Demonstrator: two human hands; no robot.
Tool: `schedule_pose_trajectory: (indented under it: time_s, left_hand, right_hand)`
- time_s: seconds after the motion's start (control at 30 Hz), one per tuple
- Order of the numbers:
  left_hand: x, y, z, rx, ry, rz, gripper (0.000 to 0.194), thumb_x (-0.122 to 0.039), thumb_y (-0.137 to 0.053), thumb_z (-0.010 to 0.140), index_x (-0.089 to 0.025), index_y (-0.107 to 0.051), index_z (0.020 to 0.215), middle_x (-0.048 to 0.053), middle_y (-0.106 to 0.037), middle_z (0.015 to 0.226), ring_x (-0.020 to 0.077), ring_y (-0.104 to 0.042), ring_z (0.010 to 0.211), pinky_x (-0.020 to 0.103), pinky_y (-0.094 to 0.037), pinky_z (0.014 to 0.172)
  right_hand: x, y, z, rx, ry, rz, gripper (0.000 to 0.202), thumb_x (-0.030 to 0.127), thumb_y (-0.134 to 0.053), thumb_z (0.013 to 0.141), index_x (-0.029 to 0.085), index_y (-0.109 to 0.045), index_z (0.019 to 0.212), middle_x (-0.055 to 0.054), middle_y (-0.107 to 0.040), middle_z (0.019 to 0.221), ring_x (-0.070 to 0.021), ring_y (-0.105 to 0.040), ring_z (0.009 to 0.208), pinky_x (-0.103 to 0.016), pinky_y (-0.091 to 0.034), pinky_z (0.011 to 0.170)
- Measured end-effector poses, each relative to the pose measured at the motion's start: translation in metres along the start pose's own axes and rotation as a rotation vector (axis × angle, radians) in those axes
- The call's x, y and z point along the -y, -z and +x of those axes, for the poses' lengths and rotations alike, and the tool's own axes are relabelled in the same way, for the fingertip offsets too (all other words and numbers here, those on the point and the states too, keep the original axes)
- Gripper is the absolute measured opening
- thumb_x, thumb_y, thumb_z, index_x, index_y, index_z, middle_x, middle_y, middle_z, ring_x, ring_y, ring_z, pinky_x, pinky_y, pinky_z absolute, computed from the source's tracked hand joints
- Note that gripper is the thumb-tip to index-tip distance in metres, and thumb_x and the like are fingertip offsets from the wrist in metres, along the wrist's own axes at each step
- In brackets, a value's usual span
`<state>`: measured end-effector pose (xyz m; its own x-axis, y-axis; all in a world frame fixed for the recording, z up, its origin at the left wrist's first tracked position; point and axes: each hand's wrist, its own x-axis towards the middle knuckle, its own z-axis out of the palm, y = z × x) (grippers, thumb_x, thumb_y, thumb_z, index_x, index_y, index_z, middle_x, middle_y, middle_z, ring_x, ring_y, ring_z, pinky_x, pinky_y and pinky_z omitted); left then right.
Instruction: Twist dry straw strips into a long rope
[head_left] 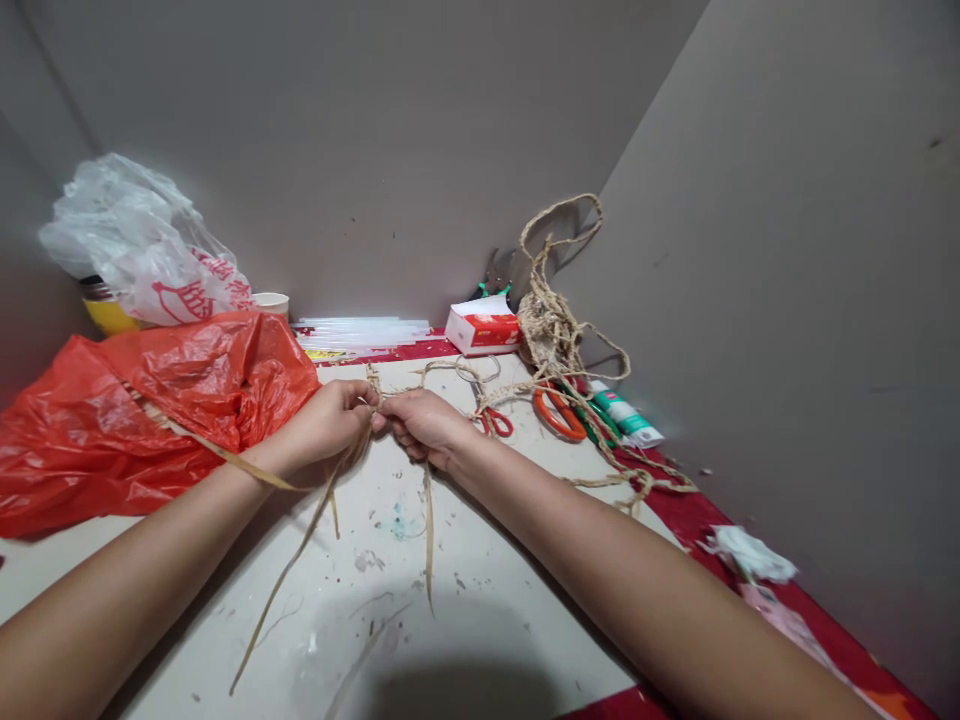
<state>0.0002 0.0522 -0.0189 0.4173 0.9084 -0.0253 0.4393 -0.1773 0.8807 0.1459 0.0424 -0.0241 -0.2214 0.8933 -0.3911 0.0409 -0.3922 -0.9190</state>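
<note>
My left hand (345, 415) and my right hand (420, 422) meet above the white board, fingers pinched close together on dry straw strands (291, 562). Loose strand ends hang down from both hands onto the board. From between the fingers a braided straw cord (442, 368) runs right along the board's far edge. It joins a heap of the same braid (553, 325) against the wall. The exact grip is partly hidden behind the fingers. One long flat strand (240, 462) passes from the red plastic bag (165, 400) across my left wrist.
Red-handled scissors (495, 422), a roll of orange tape (559, 412) and a white-green tube (626, 415) lie at the right. A tissue box (484, 328), glue sticks (367, 332) and a paper cup (271, 303) stand along the back wall. A clear plastic bag (142, 240) sits back left.
</note>
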Motion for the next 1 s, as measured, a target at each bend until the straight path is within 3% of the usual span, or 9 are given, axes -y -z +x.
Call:
schedule_pose_trajectory:
  time_s: [0.13,0.23,0.33,0.53,0.7,0.77,0.83,0.9,1.0]
  left_hand:
    - [-0.009,0.004,-0.002,-0.051,-0.031,0.277,0.021,-0.023,-0.047,0.071,-0.015,-0.066,0.075,0.002,-0.064,0.068,0.0148,-0.055,0.064,0.023,-0.039,0.059]
    - [-0.018,0.002,-0.005,-0.012,0.063,0.205,0.02,-0.022,-0.047,0.073,-0.013,-0.065,0.074,0.001,-0.061,0.061,0.0123,-0.052,0.055,0.021,-0.037,0.052]
    - [-0.02,-0.009,-0.01,0.015,0.18,0.083,0.019,-0.022,-0.044,0.077,-0.014,-0.059,0.085,-0.001,-0.056,0.052,0.0103,-0.046,0.04,0.02,-0.032,0.042]
    - [-0.011,-0.032,-0.019,-0.033,0.048,0.075,0.018,-0.02,-0.041,0.079,-0.017,-0.05,0.094,0.001,-0.061,0.058,0.0108,-0.052,0.04,0.019,-0.034,0.04]
    - [-0.02,-0.016,-0.017,0.072,0.155,0.055,0.024,-0.024,-0.048,0.075,-0.017,-0.055,0.097,-0.001,-0.06,0.055,0.0116,-0.05,0.038,0.02,-0.031,0.038]
    - [-0.019,-0.006,-0.011,-0.005,0.166,0.062,0.023,-0.025,-0.05,0.073,-0.015,-0.059,0.092,-0.002,-0.056,0.05,0.0113,-0.048,0.038,0.021,-0.032,0.04]
    - [-0.013,0.001,-0.005,-0.197,0.078,0.054,0.017,-0.023,-0.05,0.07,-0.014,-0.06,0.081,-0.002,-0.056,0.053,0.0101,-0.048,0.044,0.02,-0.035,0.044]
    - [-0.006,0.002,0.0,-0.272,0.021,-0.02,0.011,-0.023,-0.052,0.069,-0.014,-0.058,0.072,-0.001,-0.057,0.058,0.0089,-0.049,0.049,0.02,-0.036,0.049]
    - [-0.001,-0.006,0.001,-0.071,0.161,-0.306,0.015,-0.028,-0.051,0.072,-0.014,-0.054,0.067,0.0,-0.056,0.059,0.0081,-0.049,0.048,0.02,-0.038,0.049]
  right_hand:
    - [-0.002,-0.004,0.001,-0.05,0.03,-0.039,0.015,0.017,-0.048,0.072,0.014,-0.055,0.059,0.009,-0.027,0.031,-0.0041,-0.018,0.026,-0.019,-0.011,0.027]
    - [-0.003,-0.004,0.001,-0.06,0.03,-0.033,0.016,0.017,-0.047,0.072,0.015,-0.052,0.057,0.009,-0.028,0.03,-0.0042,-0.019,0.025,-0.019,-0.011,0.027]
    - [-0.003,-0.001,0.001,-0.043,0.025,0.011,0.018,0.018,-0.048,0.072,0.018,-0.045,0.054,0.009,-0.031,0.032,-0.0042,-0.02,0.025,-0.018,-0.013,0.026]
    - [-0.002,0.003,-0.002,0.039,-0.013,0.085,0.022,0.017,-0.05,0.072,0.018,-0.039,0.054,0.01,-0.029,0.033,-0.0031,-0.017,0.027,-0.017,-0.012,0.026]
    - [-0.001,0.008,-0.003,0.098,-0.039,0.136,0.019,0.014,-0.05,0.071,0.017,-0.04,0.056,0.01,-0.03,0.036,-0.0023,-0.017,0.029,-0.015,-0.012,0.028]
    - [0.0,0.011,-0.004,0.159,-0.056,0.176,0.015,0.014,-0.051,0.072,0.016,-0.043,0.059,0.011,-0.028,0.038,-0.0021,-0.015,0.031,-0.014,-0.012,0.029]
    - [0.0,0.013,-0.003,0.213,-0.066,0.196,0.009,0.016,-0.052,0.073,0.014,-0.049,0.065,0.011,-0.026,0.039,-0.0021,-0.013,0.033,-0.014,-0.01,0.03]
    - [0.001,0.014,-0.003,0.256,-0.074,0.201,0.006,0.017,-0.052,0.074,0.013,-0.052,0.07,0.012,-0.024,0.04,-0.0022,-0.01,0.034,-0.014,-0.009,0.03]
    - [0.0,0.016,-0.001,0.292,-0.075,0.202,0.009,0.018,-0.052,0.074,0.014,-0.05,0.067,0.012,-0.024,0.041,-0.0022,-0.009,0.035,-0.014,-0.008,0.031]
